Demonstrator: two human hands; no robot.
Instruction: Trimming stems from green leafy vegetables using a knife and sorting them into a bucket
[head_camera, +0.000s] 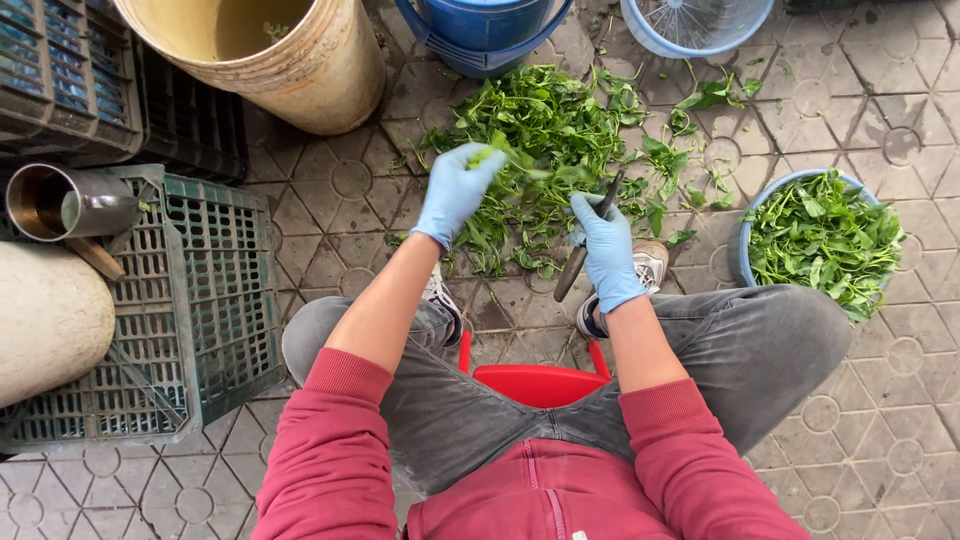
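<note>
I sit on a red stool (540, 383) above a pile of green leafy stems (548, 140) spread on the paved ground. My left hand (455, 190), in a blue glove, is closed on a green sprig (500, 155) lifted over the pile. My right hand (607, 248), also in a blue glove, grips a dark knife (588, 240) that points up and away, just right of the sprig. Grey trousers, red sleeves and my shoes show below.
A blue bowl (745, 235) full of picked leaves sits at the right. A beige bucket (320, 75), a blue bucket (480, 35) and a pale blue strainer (695, 25) stand at the back. Green crates (200, 300) with a metal mug (60, 203) lie left.
</note>
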